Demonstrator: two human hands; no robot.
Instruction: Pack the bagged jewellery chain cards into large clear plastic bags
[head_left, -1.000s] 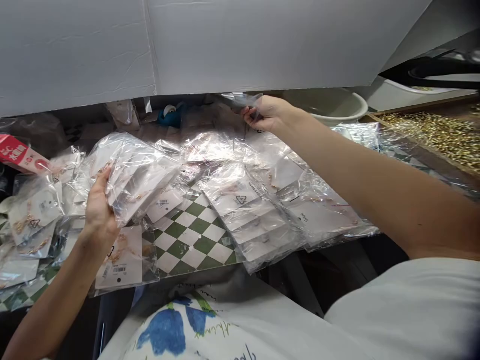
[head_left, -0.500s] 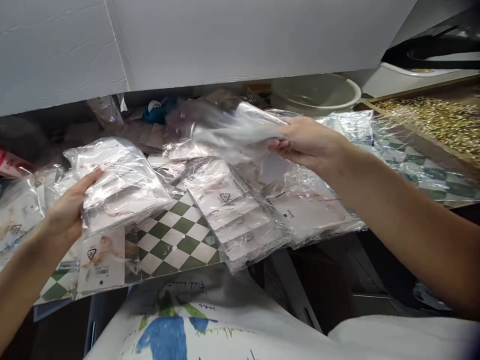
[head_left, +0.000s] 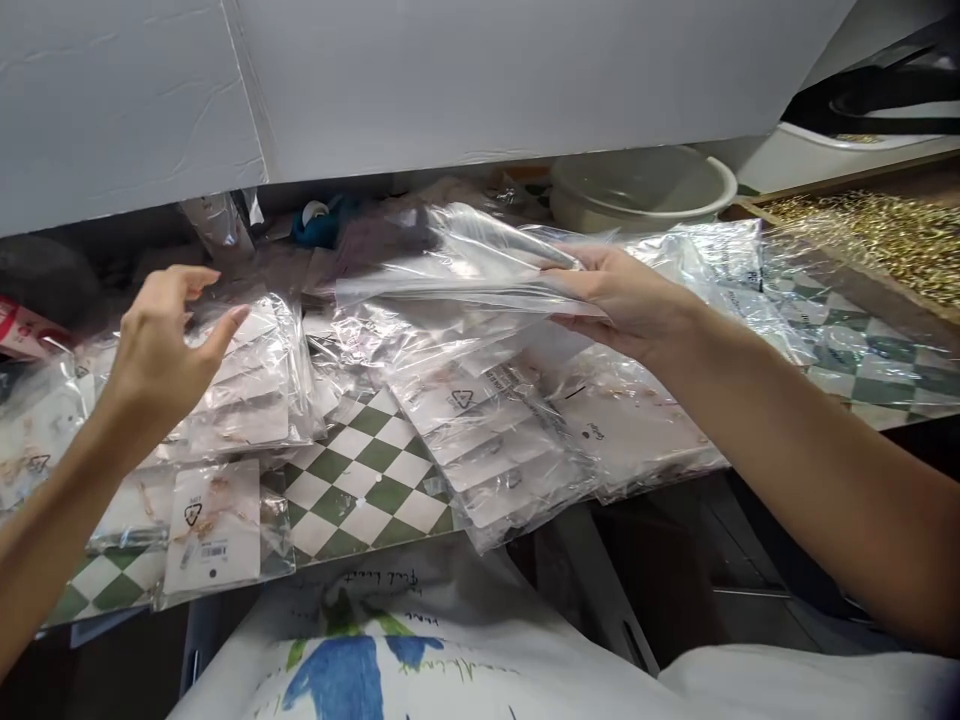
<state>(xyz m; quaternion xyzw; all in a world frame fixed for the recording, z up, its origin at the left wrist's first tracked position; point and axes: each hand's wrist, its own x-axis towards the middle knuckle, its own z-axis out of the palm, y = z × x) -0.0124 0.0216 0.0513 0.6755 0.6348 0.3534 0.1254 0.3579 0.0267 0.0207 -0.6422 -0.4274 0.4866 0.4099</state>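
My right hand [head_left: 619, 295] grips a clear plastic bag [head_left: 480, 270], which stretches out to the left above the packs. Its fingers are closed on the bag's right end. My left hand [head_left: 169, 345] is raised with thumb and fingers apart and nothing in it. Just under and beside it lies a bagged stack of white cards [head_left: 259, 380]. Nearer me, a single bagged card [head_left: 216, 525] with a recycling mark and a gold-coloured item rests at the table's edge. Another bagged stack of cards [head_left: 487, 440] slants across the middle.
Below everything is a green-and-white checkered tabletop [head_left: 367, 480]. More bagged cards [head_left: 637, 420] lie at right. Behind stand a pale round basin [head_left: 641, 190] and a blue tape roll [head_left: 319, 222]. Small gold pieces [head_left: 885, 240] fill a tray at far right. A white panel [head_left: 487, 80] overhangs the back.
My left hand has let go of the stack of bagged cards, which now lies on the table, and has opened. The plastic bag in my right hand has spread out flatter.
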